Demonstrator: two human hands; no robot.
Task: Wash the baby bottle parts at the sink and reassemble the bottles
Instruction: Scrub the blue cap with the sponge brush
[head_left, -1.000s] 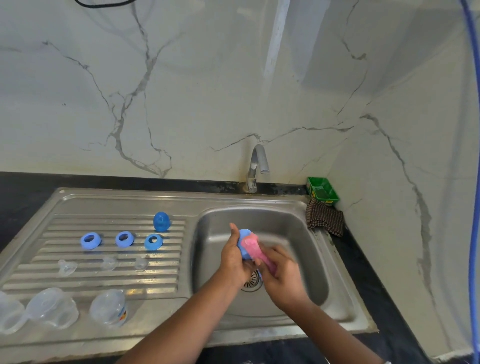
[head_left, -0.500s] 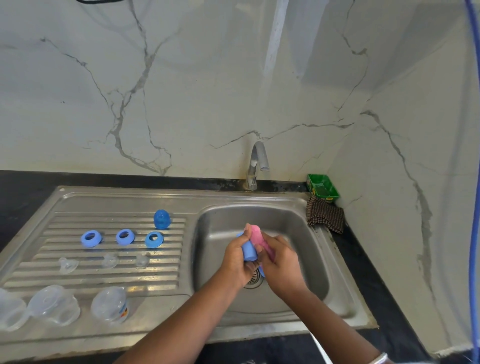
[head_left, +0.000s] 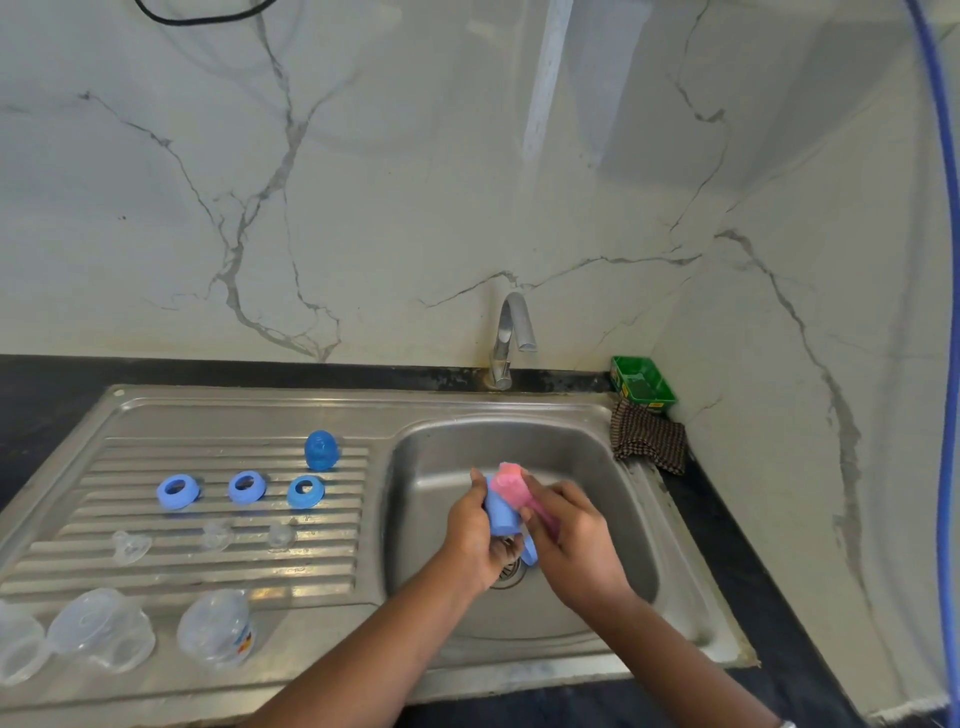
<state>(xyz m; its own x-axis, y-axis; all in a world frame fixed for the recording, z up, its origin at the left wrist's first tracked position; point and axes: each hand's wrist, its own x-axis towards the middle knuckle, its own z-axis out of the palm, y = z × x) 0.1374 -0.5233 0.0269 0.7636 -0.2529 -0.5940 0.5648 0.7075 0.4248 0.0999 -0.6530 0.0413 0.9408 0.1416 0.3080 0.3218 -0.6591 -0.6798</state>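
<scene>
Over the steel sink basin (head_left: 613, 499), my left hand (head_left: 470, 535) grips a blue bottle cap (head_left: 501, 517). My right hand (head_left: 571, 535) holds a pink sponge (head_left: 511, 486) pressed against the cap. On the draining board lie a blue dome cap (head_left: 321, 449), three blue collar rings (head_left: 178, 492) (head_left: 246, 486) (head_left: 305, 491) and three clear teats (head_left: 130, 546) (head_left: 217, 535) (head_left: 281, 535). Three clear bottle bodies (head_left: 101, 636) (head_left: 215, 635) (head_left: 18, 647) stand at the board's front left.
The tap (head_left: 511, 338) rises behind the basin, with no water visibly running. A green soap tray (head_left: 643, 384) and a checked cloth (head_left: 649, 441) sit at the back right corner. A blue hose (head_left: 948, 312) hangs along the right edge. The drain (head_left: 511, 571) lies under my hands.
The blue cap has turned in my left hand while the sponge moved over its top. Both hands stay above the drain.
</scene>
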